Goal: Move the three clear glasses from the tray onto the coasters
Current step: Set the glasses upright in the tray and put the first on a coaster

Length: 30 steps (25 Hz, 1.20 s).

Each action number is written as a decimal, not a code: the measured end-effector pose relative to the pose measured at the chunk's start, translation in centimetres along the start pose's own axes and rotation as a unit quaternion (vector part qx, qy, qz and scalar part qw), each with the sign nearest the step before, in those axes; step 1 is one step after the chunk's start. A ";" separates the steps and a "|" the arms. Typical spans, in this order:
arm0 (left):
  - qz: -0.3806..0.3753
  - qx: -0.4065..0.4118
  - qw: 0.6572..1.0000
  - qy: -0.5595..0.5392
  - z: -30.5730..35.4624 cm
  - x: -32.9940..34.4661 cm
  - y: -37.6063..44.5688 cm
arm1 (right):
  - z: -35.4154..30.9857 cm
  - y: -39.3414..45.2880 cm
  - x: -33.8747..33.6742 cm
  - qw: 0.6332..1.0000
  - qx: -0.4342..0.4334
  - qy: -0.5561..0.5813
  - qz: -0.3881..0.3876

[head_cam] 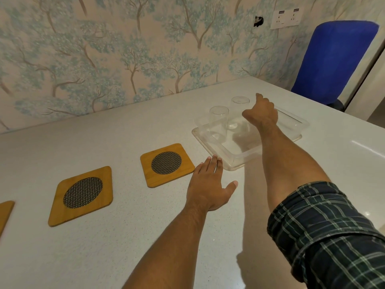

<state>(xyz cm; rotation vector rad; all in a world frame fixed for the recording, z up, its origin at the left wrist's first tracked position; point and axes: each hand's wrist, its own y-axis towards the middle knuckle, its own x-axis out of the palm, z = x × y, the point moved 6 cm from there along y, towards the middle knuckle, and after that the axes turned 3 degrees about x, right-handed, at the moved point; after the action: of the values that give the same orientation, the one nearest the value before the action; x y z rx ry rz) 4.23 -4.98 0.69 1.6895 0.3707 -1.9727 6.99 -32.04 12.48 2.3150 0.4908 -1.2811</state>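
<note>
A clear plastic tray sits right of centre on the white table. Two clear glasses stand upright in its far-left part: a nearer glass and a farther glass. A faint third glass shape shows under my right hand, too blurred to be sure. My right hand reaches over the tray, thumb and fingers apart, just right of the farther glass. My left hand lies flat and open on the table, fingertips near the tray's front corner. Wooden coasters with dark mesh centres lie to the left: near coaster, middle coaster, and a third coaster cut off by the frame.
A wallpapered wall runs along the table's far edge. A blue chair stands past the far right corner. A wall socket plate is above the table.
</note>
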 end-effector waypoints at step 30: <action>-0.003 0.005 1.000 0.004 -0.1 0.2 0.1 | 3.9 1.2 -1.7 0.992 0.072 0.003 0.104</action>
<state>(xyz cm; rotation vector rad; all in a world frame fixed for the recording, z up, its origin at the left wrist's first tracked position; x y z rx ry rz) 4.33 -5.00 0.53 1.7049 0.3688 -1.9769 4.05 -35.32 12.34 2.4140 0.1557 -1.2451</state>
